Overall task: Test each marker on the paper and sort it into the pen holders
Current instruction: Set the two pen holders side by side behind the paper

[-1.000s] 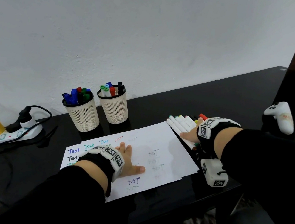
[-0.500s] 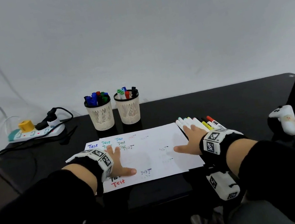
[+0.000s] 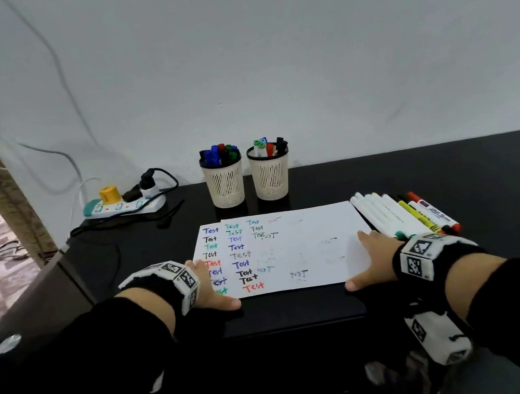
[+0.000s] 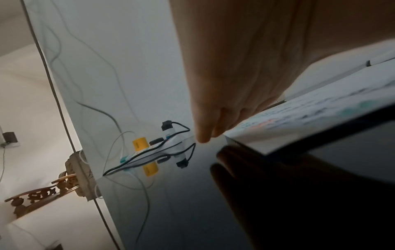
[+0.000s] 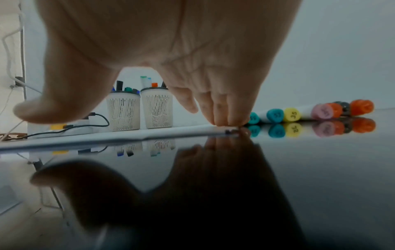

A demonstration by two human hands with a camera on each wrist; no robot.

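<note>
the markers [image 3: 404,214] are seen in the head view lying in a row on the desk [image 3: 420,168], just right of the paper [image 3: 310,233]; two pen holders [image 3: 225,184] stand behind it. the left hand [image 3: 209,289] and right hand [image 3: 371,257] are laid flat at the paper's edges, holding nothing. in the left wrist view, straight fingers [image 4: 205,128] touch the paper's edge. in the right wrist view, fingertips [image 5: 224,120] rest on the sheet beside the marker caps.

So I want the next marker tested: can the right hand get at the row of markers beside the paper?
Probably yes. The right hand rests open at the paper's right edge, and the markers lie uncovered just beyond its fingers, nothing between.
</note>
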